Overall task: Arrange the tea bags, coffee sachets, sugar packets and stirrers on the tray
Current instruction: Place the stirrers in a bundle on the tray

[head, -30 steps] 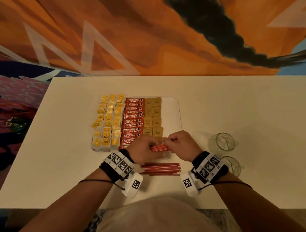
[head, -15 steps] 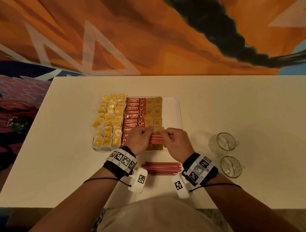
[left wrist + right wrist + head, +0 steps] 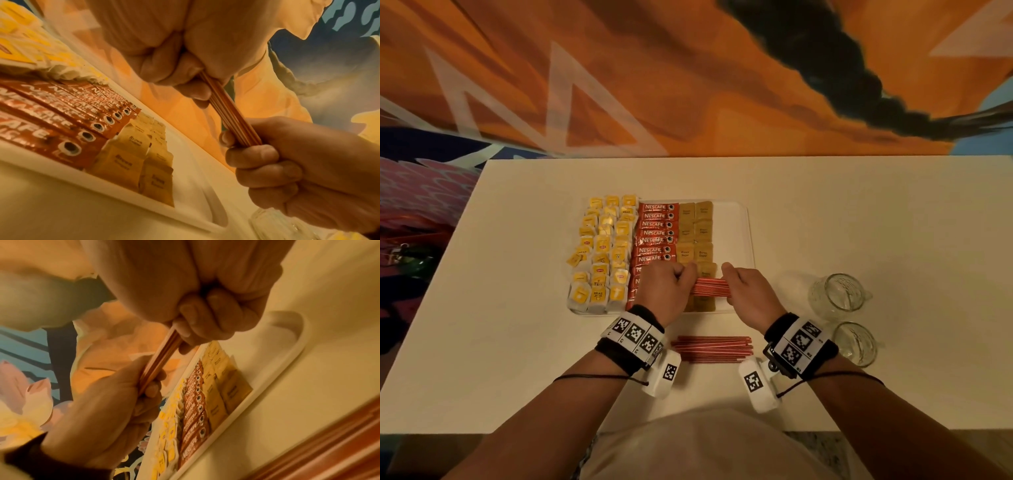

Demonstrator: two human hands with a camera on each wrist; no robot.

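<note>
A white tray (image 3: 736, 236) holds yellow tea bags (image 3: 602, 250) on its left, red coffee sachets (image 3: 654, 233) in the middle and brown sugar packets (image 3: 695, 233) beside them. Its right strip is bare. Both hands hold one bundle of red stirrers (image 3: 710, 287) level above the tray's near end. My left hand (image 3: 671, 291) grips the bundle's left end (image 3: 207, 81); my right hand (image 3: 743, 291) grips the right end (image 3: 174, 335). More red stirrers (image 3: 712, 348) lie on the table between my wrists.
Two glass mugs (image 3: 837, 294) (image 3: 854, 342) stand on the white table (image 3: 859, 212) right of the tray. A painted orange wall runs behind the table. The table's near edge is close to my body.
Both hands have carried the stirrer bundle away from the table's near edge and over the near end of the tray. The loose stirrers on the table stayed put.
</note>
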